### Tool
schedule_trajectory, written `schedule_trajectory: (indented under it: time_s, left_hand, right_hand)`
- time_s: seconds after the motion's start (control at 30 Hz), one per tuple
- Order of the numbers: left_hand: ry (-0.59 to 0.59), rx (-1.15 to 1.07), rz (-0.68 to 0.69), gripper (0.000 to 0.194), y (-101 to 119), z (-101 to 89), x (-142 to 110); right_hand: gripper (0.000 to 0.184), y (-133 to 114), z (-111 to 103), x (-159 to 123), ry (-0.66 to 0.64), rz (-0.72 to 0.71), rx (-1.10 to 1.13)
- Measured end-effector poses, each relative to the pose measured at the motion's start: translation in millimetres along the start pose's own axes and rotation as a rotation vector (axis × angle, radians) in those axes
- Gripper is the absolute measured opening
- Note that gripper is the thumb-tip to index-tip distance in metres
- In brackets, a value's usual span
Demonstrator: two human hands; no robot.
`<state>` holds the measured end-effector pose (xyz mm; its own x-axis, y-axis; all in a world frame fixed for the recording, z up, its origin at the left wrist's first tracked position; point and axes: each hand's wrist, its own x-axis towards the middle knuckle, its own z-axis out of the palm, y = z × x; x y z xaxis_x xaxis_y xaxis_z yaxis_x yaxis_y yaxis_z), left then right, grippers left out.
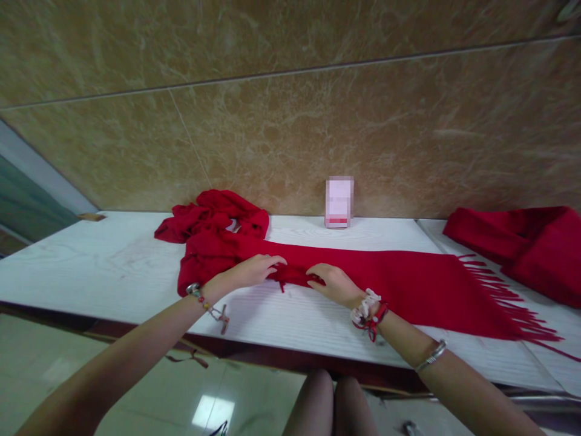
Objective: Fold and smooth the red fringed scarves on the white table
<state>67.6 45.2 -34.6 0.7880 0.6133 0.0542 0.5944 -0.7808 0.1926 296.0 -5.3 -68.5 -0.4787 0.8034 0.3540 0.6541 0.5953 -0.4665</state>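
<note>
A long red scarf lies lengthwise over the white tabletop, with a fringe at its right end. Towards the left it is gathered in a thicker fold. My left hand rests at the near edge of the scarf, fingers stretched out to the right. Facing it, my right hand curves over the same edge, thumb and fingers apart with red cloth showing between them. The cloth is rumpled in the gap between my hands, and a short red strand hangs there. Some fingertips are hidden.
A crumpled heap of red cloth sits behind the scarf's left end. Another folded red cloth lies at the far right. A blurred pinkish box-like object stands against the marbled wall. The white tabletop has its front edge near my knees.
</note>
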Motion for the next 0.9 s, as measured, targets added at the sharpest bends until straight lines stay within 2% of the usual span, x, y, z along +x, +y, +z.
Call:
schedule_trajectory:
  time_s: [0.17,0.27,0.43,0.6,0.7,0.9]
  left_hand:
    - [0.003,0.094,0.105,0.031,7.1,1.7,-6.8]
    - [0.033,0.159,0.115,0.03,5.7,2.1,-8.1]
    - [0.082,0.294,0.112,0.02,-4.0,5.1,-6.0]
    - [0.038,0.361,0.168,0.018,-6.9,-0.8,-7.8]
    - [-0.006,0.396,0.185,0.021,-3.8,-5.9,-11.5]
    - [-0.056,0.547,0.305,0.016,10.7,-3.2,-24.4]
  right_hand:
    - [0.01,0.7,0.6,3.0,0.012,0.079,0.08]
    - [0.01,0.8,0.4,3.1,0.012,0.111,0.073]
    - [0.012,0.6,1.5,2.8,-0.037,0.113,0.007]
    - [0.011,2.6,3.7,2.4,-0.04,0.084,-0.013]
    - [0.012,3.9,3.7,1.3,-0.029,0.028,-0.036]
    - [0.02,-2.2,-4.1,-4.2,-0.127,-0.25,-0.116]
